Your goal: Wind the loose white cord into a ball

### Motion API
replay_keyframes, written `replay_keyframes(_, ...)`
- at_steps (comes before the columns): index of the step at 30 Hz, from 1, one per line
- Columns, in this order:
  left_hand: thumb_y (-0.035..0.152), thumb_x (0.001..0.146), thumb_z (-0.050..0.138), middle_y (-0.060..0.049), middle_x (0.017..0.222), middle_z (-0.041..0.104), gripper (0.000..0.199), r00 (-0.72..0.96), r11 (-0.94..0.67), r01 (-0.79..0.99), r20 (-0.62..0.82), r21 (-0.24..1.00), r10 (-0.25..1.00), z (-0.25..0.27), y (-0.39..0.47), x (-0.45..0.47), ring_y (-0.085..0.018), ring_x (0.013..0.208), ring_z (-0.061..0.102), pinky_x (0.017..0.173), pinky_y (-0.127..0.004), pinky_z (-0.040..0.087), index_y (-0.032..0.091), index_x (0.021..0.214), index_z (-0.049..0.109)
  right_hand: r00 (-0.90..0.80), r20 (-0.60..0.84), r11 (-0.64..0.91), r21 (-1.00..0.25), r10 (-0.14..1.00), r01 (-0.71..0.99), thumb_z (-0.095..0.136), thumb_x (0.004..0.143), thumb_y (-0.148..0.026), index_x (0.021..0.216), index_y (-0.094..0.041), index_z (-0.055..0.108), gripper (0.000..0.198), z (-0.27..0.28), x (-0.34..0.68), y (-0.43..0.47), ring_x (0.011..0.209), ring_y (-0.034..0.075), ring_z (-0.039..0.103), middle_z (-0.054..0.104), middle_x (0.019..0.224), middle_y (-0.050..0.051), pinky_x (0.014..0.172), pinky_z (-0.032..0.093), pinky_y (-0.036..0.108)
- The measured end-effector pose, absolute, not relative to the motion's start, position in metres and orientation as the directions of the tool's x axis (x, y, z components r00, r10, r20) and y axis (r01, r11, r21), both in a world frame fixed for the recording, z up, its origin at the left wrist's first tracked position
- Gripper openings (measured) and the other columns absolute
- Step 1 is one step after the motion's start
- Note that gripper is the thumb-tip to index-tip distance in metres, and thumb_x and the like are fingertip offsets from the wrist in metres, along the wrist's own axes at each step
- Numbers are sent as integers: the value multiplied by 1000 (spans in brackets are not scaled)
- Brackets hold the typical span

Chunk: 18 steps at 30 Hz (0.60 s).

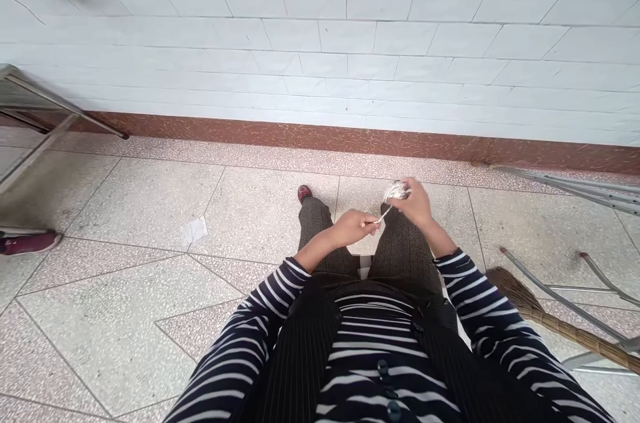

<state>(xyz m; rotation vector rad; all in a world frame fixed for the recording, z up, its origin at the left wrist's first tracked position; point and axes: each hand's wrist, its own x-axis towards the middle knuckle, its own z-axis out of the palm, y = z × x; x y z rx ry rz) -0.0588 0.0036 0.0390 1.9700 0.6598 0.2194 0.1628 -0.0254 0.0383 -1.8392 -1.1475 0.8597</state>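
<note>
Slantwise, the cord runs to the bundle

The white bundle is at the right hand, over the right thigh; whether it touches the leg, I cannot tell. The right fingers are curled on its right side, so this hand is the nearer one. The left hand is lower and to the left, with fingertips pinched on the cord. From these fingertips, the bundle lies forward and to the right, and the cord's long axis follows the same line.

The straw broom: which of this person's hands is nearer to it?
Right. The right hand, holding the white stringy bundle, is up and left of the straw broom in the picture; the left hand, pinching a strand, is farther left.
</note>
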Motion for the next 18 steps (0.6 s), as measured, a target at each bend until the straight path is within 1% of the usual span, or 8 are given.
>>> replay_keyframes(3, 24, 96, 56, -5, 91, 76, 20, 806, -507, 392, -22, 768, 591, 49, 26, -56, -20, 88, 66, 92, -31, 44, 20, 94, 76, 178, -337, -371, -900, 925, 226, 76, 52, -22, 101, -21, 62, 51, 28, 144, -45, 87, 22, 61, 61, 102, 6, 64, 57, 33)
replay_keyframes(6, 21, 95, 56, -5, 98, 77, 19, 824, -573, 355, 42, 738, 565, 48, 40, -55, -21, 96, 66, 103, -34, 40, 21, 96, 76, -28, -440, -439, -898, 898, 24, 76, 57, -24, 106, -21, 65, 49, 32, 129, -66, 83, 21, 66, 66, 100, 5, 65, 61, 35)
replay_keyframes(8, 25, 98, 53, -5, 98, 76, 22, 834, -515, 316, 25, 796, 551, 43, 41, -54, -20, 94, 66, 97, -30, 43, 20, 99, 75, -128, -458, -475, -858, 880, -194, 78, 60, -23, 111, -23, 65, 53, 40, 125, -77, 87, 21, 68, 67, 108, 5, 69, 63, 35)
replay_keyframes(10, 28, 100, 49, -4, 99, 76, 27, 811, -415, 298, 1, 860, 585, 34, 35, -52, -19, 92, 67, 88, -26, 46, 18, 104, 74, -164, -443, -472, -810, 882, -349, 80, 60, -19, 112, -24, 65, 55, 50, 123, -83, 91, 22, 69, 67, 113, 5, 71, 64, 36)
replay_keyframes(12, 26, 99, 47, -5, 99, 76, 28, 755, -320, 311, -29, 895, 655, 23, 26, -51, -19, 92, 67, 84, -25, 46, 16, 105, 73, -138, -419, -437, -802, 897, -407, 81, 60, -19, 109, -24, 65, 52, 58, 125, -85, 93, 23, 70, 69, 111, 4, 72, 65, 37)
replay_keyframes(14, 23, 97, 48, -5, 93, 75, 27, 716, -252, 352, -86, 901, 693, 13, 14, -51, -18, 88, 65, 82, -25, 46, 14, 94, 73, -62, -396, -381, -815, 916, -436, 83, 60, -21, 106, -24, 64, 50, 64, 130, -81, 89, 23, 71, 71, 107, 4, 71, 65, 38)
replay_keyframes(16, 24, 96, 50, -3, 83, 73, 27, 739, -209, 378, -158, 902, 655, 7, 3, -52, -15, 78, 62, 78, -24, 45, 14, 80, 70, 56, -375, -320, -852, 925, -414, 83, 63, -29, 103, -23, 63, 46, 66, 138, -73, 80, 22, 71, 73, 101, 4, 68, 65, 37)
replay_keyframes(18, 27, 95, 52, -1, 75, 69, 30, 793, -193, 377, -208, 906, 573, 7, -7, -54, -12, 67, 57, 71, -22, 43, 14, 72, 66, 212, -355, -287, -911, 911, -295, 79, 69, -40, 102, -23, 61, 41, 63, 146, -62, 71, 20, 70, 73, 97, 5, 62, 62, 35)
